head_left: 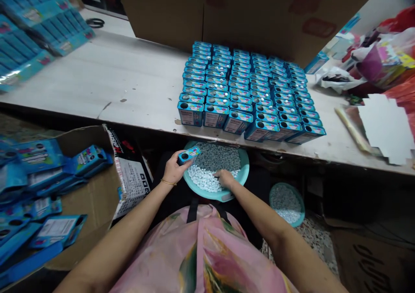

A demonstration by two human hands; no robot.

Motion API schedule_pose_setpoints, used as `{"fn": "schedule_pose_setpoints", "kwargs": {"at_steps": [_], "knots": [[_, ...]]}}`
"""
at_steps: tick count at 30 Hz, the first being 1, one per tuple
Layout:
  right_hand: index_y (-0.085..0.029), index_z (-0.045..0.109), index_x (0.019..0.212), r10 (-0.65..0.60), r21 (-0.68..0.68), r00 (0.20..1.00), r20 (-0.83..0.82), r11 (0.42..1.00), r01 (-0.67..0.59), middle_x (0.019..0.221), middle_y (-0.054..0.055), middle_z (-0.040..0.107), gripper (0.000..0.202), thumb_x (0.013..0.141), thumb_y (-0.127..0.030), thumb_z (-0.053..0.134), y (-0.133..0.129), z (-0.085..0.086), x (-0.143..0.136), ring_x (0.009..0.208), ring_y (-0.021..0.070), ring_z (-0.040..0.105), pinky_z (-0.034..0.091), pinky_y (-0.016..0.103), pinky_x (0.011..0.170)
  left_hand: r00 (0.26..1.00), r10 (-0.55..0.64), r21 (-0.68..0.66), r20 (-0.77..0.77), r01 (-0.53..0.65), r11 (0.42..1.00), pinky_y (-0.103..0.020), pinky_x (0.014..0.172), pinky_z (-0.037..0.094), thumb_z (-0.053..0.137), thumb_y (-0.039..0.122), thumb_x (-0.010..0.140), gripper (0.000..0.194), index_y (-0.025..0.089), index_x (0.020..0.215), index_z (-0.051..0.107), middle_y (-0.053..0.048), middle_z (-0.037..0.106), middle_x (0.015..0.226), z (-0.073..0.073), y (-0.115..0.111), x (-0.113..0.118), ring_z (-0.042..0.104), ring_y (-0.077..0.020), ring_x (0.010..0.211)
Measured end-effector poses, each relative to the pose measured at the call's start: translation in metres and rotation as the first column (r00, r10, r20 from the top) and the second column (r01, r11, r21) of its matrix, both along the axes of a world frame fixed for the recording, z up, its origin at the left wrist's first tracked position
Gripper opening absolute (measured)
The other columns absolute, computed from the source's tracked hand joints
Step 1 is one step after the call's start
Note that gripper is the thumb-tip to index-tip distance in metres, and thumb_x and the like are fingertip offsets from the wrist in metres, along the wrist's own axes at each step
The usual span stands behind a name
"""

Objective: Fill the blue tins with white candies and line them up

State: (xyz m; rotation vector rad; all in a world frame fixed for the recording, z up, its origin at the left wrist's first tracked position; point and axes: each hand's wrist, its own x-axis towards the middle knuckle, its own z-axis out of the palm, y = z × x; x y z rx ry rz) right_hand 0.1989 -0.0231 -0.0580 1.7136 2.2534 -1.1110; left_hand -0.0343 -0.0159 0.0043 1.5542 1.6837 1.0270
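Note:
A small blue box (189, 155) with a dark round hole in its top is gripped by my left hand (174, 170), over the left rim of a light green basin (244, 176). The basin sits on my lap, full of small white pellets (202, 179) that look grey in the table's shadow. My right hand (225, 179) dips into these pellets near the middle of the basin. Its fingers are curled together, and whatever is between them is hidden.
Rows of upright blue boxes (241, 94) stand at the table's (136, 85) front edge, before a large carton (227, 16). Wrapped blue packs (29, 29) lie left. A carton (94, 189) of blue boxes is beside me; a second basin (303, 211) stands lower right.

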Motion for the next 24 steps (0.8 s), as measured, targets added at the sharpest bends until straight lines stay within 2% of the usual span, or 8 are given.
{"fn": "schedule_pose_setpoints", "kwargs": {"at_steps": [3,5,9,12,17,21,24], "knots": [[-0.014,0.066,0.098,0.011,-0.023,0.996,-0.087,1.000,-0.013,0.092,0.004,0.067,0.040,0.065,-0.003,0.047,0.005,0.007,0.018,0.085,0.0163,0.057,0.040,0.019,0.073,1.000,-0.004,-0.002,0.005,0.004,1.000,-0.030,0.077,0.044,0.063,0.040,0.060,0.048,0.015,0.100,0.055,-0.003,0.061,0.087,0.002,0.000,0.000,0.057,-0.0173,0.079],[-0.015,0.067,0.097,-0.009,-0.044,0.985,-0.174,0.999,0.001,0.086,0.001,0.067,0.040,0.064,-0.005,0.047,0.009,0.021,0.029,0.077,0.0148,0.058,0.041,0.018,0.068,1.000,-0.002,0.006,0.007,0.002,1.000,-0.030,0.076,0.044,0.063,0.039,0.061,0.047,0.015,0.100,0.055,-0.003,0.061,0.087,0.002,0.000,0.000,0.057,-0.0171,0.079],[-0.018,0.066,0.099,-0.103,-0.137,0.933,-0.344,0.989,0.059,0.075,-0.002,0.066,0.045,0.061,-0.008,0.044,0.017,0.068,0.047,0.063,0.0112,0.054,0.040,0.018,0.058,0.999,-0.030,0.039,-0.020,0.031,0.999,-0.030,0.078,0.044,0.062,0.035,0.063,0.043,0.016,0.101,0.054,-0.004,0.061,0.091,-0.001,0.002,0.003,0.057,-0.0172,0.082],[-0.017,0.065,0.101,-0.088,-0.141,0.929,-0.360,0.989,0.039,0.074,-0.003,0.065,0.047,0.060,-0.010,0.044,0.027,0.106,0.047,0.062,0.0106,0.052,0.039,0.018,0.058,0.994,-0.100,0.093,-0.050,0.105,0.990,-0.030,0.081,0.043,0.061,0.027,0.064,0.038,0.017,0.100,0.054,-0.004,0.059,0.095,-0.003,0.003,0.008,0.056,-0.0175,0.088],[-0.018,0.069,0.092,0.100,-0.024,0.970,-0.220,0.994,-0.108,0.071,-0.002,0.065,0.036,0.062,-0.015,0.048,0.045,0.152,0.024,0.066,0.0119,0.052,0.036,0.018,0.059,0.976,-0.198,0.145,-0.096,0.210,0.967,-0.031,0.085,0.041,0.057,0.018,0.064,0.036,0.018,0.100,0.054,-0.005,0.057,0.099,-0.003,0.003,0.021,0.053,-0.0185,0.094],[-0.019,0.071,0.083,0.219,0.034,0.975,-0.042,0.975,-0.218,0.069,0.000,0.066,0.029,0.064,-0.016,0.049,0.053,0.175,0.003,0.067,0.0123,0.054,0.034,0.018,0.058,0.961,-0.238,0.153,-0.141,0.259,0.954,-0.034,0.086,0.041,0.056,0.014,0.064,0.038,0.019,0.102,0.053,-0.005,0.056,0.101,-0.006,0.003,0.023,0.052,-0.0195,0.096],[-0.019,0.071,0.081,0.276,0.070,0.958,0.079,0.957,-0.281,0.075,0.003,0.067,0.028,0.063,-0.014,0.049,0.056,0.188,-0.010,0.070,0.0133,0.055,0.033,0.019,0.058,0.952,-0.260,0.159,-0.160,0.285,0.945,-0.034,0.087,0.040,0.055,0.013,0.063,0.039,0.018,0.102,0.053,-0.005,0.056,0.101,-0.009,0.003,0.022,0.052,-0.0197,0.096]]}}
